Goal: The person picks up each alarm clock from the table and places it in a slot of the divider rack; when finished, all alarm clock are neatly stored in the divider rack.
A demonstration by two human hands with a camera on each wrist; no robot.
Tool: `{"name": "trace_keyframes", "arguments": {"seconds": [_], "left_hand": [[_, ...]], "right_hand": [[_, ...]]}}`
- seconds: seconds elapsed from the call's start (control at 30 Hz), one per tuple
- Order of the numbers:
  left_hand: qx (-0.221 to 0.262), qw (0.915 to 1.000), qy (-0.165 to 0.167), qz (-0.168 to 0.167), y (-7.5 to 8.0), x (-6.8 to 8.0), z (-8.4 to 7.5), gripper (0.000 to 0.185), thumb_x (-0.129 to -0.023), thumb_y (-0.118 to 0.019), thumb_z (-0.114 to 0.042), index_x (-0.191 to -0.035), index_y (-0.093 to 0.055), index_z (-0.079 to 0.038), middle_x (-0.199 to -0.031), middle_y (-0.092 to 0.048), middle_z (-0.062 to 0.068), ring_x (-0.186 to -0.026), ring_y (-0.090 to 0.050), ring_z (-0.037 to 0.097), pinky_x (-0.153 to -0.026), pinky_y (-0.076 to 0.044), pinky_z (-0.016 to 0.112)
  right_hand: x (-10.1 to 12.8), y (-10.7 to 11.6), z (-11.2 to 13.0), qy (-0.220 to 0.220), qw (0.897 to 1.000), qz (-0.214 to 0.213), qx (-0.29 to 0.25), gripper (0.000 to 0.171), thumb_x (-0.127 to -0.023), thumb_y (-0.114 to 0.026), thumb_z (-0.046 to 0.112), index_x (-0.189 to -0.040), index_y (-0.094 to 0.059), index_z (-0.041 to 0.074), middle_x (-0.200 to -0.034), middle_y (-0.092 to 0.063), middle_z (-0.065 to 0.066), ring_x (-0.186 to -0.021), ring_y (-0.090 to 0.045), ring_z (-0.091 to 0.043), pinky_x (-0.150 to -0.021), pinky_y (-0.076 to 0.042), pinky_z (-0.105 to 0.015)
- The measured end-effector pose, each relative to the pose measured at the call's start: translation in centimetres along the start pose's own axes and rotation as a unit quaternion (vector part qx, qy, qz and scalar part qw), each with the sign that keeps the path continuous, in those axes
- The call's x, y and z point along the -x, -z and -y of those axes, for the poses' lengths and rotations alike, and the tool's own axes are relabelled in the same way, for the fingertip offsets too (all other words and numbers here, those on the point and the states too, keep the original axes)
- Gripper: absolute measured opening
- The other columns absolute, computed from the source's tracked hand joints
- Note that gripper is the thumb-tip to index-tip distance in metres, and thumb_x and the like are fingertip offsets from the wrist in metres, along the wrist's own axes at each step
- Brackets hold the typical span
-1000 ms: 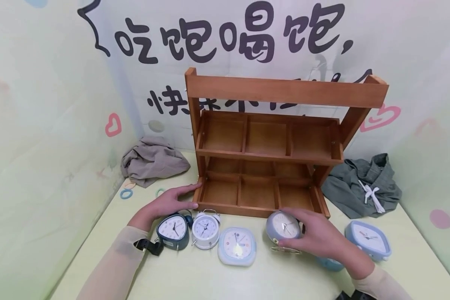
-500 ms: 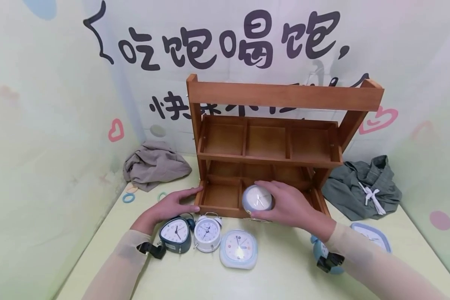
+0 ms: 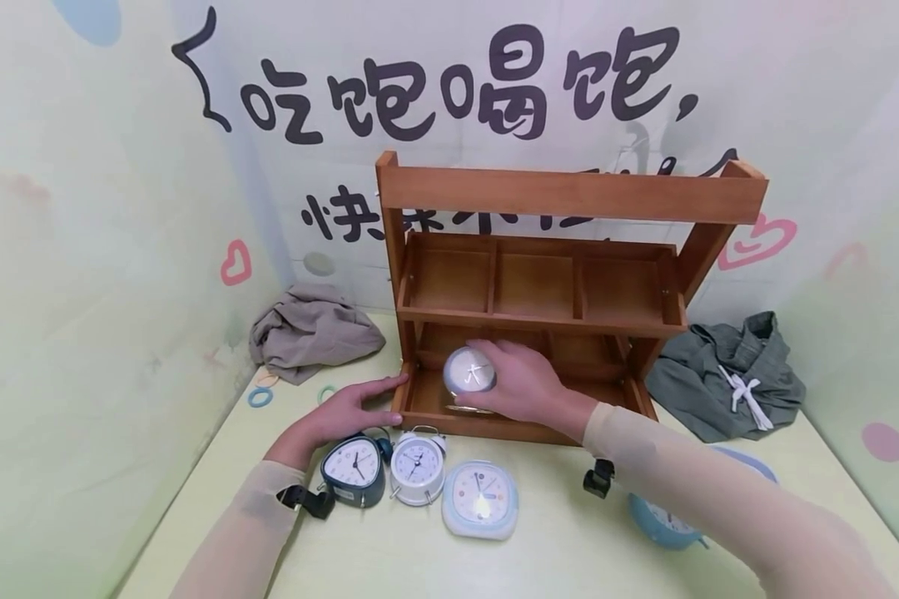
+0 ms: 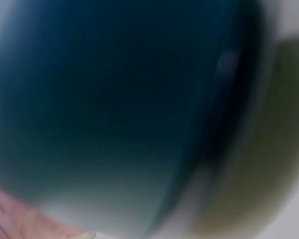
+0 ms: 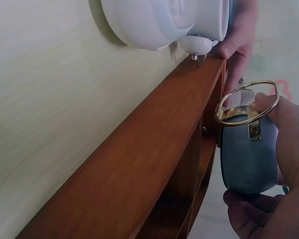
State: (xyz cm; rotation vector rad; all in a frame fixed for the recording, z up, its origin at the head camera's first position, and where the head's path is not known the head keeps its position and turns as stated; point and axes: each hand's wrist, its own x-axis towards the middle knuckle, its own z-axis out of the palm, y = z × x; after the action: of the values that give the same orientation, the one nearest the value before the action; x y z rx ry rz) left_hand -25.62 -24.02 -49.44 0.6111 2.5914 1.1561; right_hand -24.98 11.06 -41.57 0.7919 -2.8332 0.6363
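My right hand [image 3: 504,383] grips a round grey-blue alarm clock [image 3: 469,371] with a gold ring foot [image 5: 246,102]. It holds the clock over the lower left compartment of a two-tier wooden shelf [image 3: 569,193]. In the right wrist view the clock [image 5: 248,154] hangs just above the shelf's front rail [image 5: 139,174]. My left hand [image 3: 370,401] lies flat with straight fingers against the shelf's lower left corner. The left wrist view is a dark blue blur.
In front of the shelf stand a dark blue triangular clock [image 3: 352,470], a white twin-bell clock [image 3: 416,466] and a pale blue square clock [image 3: 479,497]. My right forearm partly hides a blue clock [image 3: 663,522]. A beige cloth [image 3: 310,333] and a grey-green garment [image 3: 730,374] flank the shelf.
My right hand lifted the round clock off the table and carried it left and forward over the shelf's lower left compartment. The left hand stayed at the shelf corner.
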Motion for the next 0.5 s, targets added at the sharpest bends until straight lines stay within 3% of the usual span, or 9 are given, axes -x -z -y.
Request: {"name": "trace_keyframes", "arguments": {"seconds": [0.23, 0.5], "left_hand": [[0.002, 1.0, 0.004, 0.0, -0.1, -0.1, 0.0, 0.079, -0.097, -0.083, -0.059, -0.167, -0.052, -0.04, -0.174, -0.046, 0.0, -0.162, -0.038, 0.034, -0.132, -0.029, 0.062], [0.001, 0.9998, 0.018, -0.003, -0.2, -0.1, 0.1, 0.078, -0.097, -0.083, -0.059, -0.167, -0.052, -0.043, -0.173, -0.047, 0.003, -0.162, -0.039, 0.035, -0.132, -0.028, 0.063]], "right_hand": [[-2.0, -1.4, 0.8, 0.006, 1.0, 0.015, 0.018, 0.086, -0.085, -0.091, 0.065, -0.151, -0.062, 0.019, -0.128, -0.074, -0.007, -0.108, -0.072, -0.024, -0.091, -0.064, -0.044], [-3.1, -2.9, 1.2, 0.005, 0.997, 0.066, 0.037, 0.089, -0.088, -0.088, 0.066, -0.156, -0.057, 0.018, -0.133, -0.071, -0.009, -0.11, -0.07, -0.025, -0.094, -0.063, -0.043]]}}
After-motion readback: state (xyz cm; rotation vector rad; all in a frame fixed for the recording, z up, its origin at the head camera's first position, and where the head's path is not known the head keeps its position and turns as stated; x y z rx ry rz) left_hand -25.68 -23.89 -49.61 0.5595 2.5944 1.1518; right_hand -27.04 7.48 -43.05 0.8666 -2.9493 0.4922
